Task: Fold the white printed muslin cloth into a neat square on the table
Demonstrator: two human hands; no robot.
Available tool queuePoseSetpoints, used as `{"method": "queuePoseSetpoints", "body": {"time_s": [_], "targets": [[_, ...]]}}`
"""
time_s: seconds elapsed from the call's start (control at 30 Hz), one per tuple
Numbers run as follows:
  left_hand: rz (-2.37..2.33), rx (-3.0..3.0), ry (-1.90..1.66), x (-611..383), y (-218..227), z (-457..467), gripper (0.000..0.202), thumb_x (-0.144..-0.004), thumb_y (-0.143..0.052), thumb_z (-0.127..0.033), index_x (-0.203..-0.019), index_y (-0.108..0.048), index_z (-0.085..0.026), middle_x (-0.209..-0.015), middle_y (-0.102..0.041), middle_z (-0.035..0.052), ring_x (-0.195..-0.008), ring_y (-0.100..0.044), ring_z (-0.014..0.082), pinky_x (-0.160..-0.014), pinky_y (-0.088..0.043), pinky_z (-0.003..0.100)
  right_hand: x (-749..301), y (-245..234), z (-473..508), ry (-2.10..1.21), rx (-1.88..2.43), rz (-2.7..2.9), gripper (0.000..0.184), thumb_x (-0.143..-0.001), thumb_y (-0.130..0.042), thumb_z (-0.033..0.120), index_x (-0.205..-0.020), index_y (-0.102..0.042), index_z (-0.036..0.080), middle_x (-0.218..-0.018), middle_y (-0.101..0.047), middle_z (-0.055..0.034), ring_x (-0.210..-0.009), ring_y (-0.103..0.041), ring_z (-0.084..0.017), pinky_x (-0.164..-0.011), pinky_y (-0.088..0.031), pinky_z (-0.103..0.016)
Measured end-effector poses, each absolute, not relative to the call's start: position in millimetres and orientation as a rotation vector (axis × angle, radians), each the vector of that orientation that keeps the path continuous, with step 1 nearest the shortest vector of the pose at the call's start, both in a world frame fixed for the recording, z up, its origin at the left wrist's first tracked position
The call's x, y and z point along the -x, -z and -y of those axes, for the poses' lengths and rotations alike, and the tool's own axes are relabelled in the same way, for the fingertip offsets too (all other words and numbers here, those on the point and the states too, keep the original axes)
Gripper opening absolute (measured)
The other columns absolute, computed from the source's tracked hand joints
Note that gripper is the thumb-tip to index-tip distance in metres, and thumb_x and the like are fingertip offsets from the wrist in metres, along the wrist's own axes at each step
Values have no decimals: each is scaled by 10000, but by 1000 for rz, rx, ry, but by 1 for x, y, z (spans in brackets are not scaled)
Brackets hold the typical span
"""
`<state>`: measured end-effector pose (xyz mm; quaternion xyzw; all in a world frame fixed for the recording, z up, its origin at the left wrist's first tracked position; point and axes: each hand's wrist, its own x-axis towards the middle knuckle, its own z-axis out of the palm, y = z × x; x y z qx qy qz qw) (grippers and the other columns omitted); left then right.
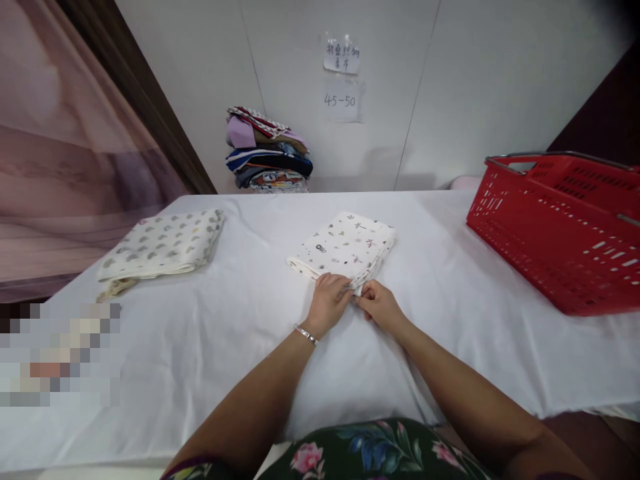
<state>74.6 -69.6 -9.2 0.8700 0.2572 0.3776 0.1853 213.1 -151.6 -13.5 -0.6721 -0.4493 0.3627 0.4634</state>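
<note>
Floral clothing (375,450) — cropped, hands (327,301) (381,303) partly hiding cloth (350,245), basket (555,233) cut off

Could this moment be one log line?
left hand: on folded cloth | right hand: at its near corner | red basket: at right

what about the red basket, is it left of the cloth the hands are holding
No, the red basket stands to the right of the folded cloth that the left hand and right hand hold.

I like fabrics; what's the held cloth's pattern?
Pale cloth with small scattered motifs; see the head view.
</note>
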Motion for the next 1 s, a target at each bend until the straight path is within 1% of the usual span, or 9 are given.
{"method": "queuePoseSetpoints", "body": {"time_s": [0.13,0.23,0.43,0.63,0.73,0.83,0.93,1.0], "targets": [[-721,-2454,-1063,-75,9,70,159,-801,-562,-194,-955,-584,-226,-906,-626,16,-901,-549,176,-929,-377,403,-215,13,153,-630,1731,1303,76,-739,-542,270,-729,-491,215,-553,-520,73,-474,-460,-90,-480,-336,-205],[-725,-2451,-1070,-75,10,70,165,-810,-552,-205,-972,-578,-227,-915,-627,18,-904,-553,177,-939,-371,409,-215,10,154,-546,1678,1367,65,-758,-517,264,-719,-497,216,-576,-512,63,-521,-442,-99,-517,-336,-212],[-711,-2455,-1051,-75,8,72,190,-816,-534,-196,-1000,-567,-231,-947,-628,23,-934,-551,178,-968,-349,422,-213,4,156,-571,1642,1335,71,-774,-498,284,-745,-519,223,-624,-524,34,-539,-446,-114,-539,-356,-224],[-705,-2513,-990,-73,3,75,252,-776,-556,-178,-1022,-557,-232,-975,-611,33,-965,-533,195,-979,-340,432,-213,5,156,-561,1601,1303,91,-757,-520,285,-692,-535,222,-566,-493,33,-539,-434,-128,-548,-358,-233],[-706,-2564,-980,-73,3,76,308,-748,-595,-188,-1049,-543,-224,-994,-601,42,-982,-519,204,-979,-338,430,-214,8,156,-578,1595,1282,73,-756,-520,264,-706,-553,223,-569,-504,33,-540,-446,-128,-549,-367,-233],[-723,-2613,-994,-75,5,76,323,-748,-617,-216,-1059,-532,-212,-988,-601,48,-978,-517,209,-971,-338,427,-215,9,155,-571,1542,1318,88,-767,-507,235,-745,-592,222,-655,-565,14,-618,-507,-135,-616,-406,-242],[-761,-2628,-1002,-78,7,75,273,-758,-612,-202,-1022,-541,-209,-952,-611,38,-949,-530,200,-965,-336,419,-219,7,154,-551,1451,1378,133,-769,-503,208,-772,-635,220,-787,-610,-12,-754,-558,-145,-715,-431,-256],[-774,-2611,-1017,-78,7,74,237,-773,-601,-205,-1004,-546,-213,-939,-620,29,-936,-540,191,-962,-336,414,-223,6,154,-531,1436,1327,142,-756,-520,217,-795,-657,216,-868,-615,-27,-791,-566,-146,-710,-440,-253]]}}
